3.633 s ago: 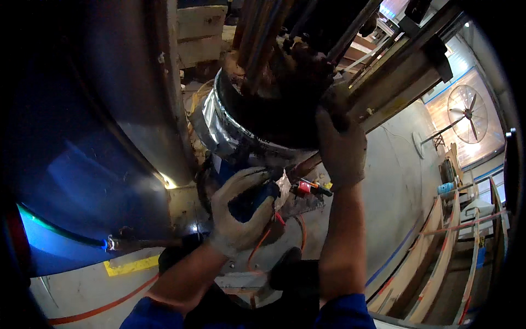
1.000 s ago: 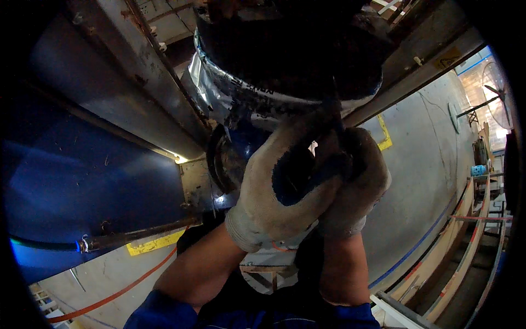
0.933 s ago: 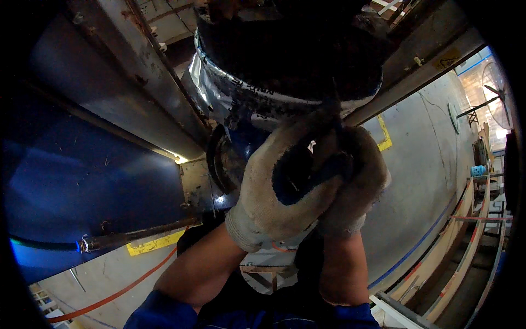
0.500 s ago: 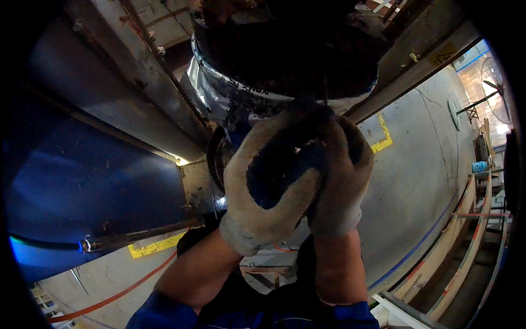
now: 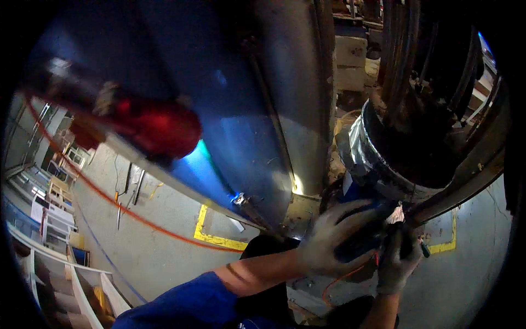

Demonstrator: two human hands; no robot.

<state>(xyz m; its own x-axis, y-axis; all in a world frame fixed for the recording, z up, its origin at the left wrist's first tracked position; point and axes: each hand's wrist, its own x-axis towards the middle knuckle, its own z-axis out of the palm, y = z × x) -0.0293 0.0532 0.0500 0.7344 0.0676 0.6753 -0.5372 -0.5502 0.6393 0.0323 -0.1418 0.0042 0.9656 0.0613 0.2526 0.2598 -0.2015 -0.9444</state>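
Note:
My left hand [image 5: 334,238], in a pale knit glove with a dark blue coated palm, is under the near side of a silver bucket-like container [image 5: 372,156]. Its fingers are stretched and spread, and I see nothing gripped in them. Close by on the right, my right hand [image 5: 397,260] wears a matching glove. The fingers are curled; what they hold is lost in shadow. A small dark green piece [image 5: 425,249] shows at the outer side of that hand. The container has a dark, shadowed opening, and dark upright bars stand behind it.
A large blue panel [image 5: 219,109] rises on the left, with a blurred red rounded object [image 5: 156,129] before it. An orange hose [image 5: 137,211] crosses the floor past yellow markings [image 5: 219,240]. Tools [image 5: 129,192] lie farther left, near white framed racks [image 5: 57,219].
The view has swung left, so the container and hands now sit at the right. My hands, close together before, are farther apart, and the left fingers have spread. The red object has come into view.

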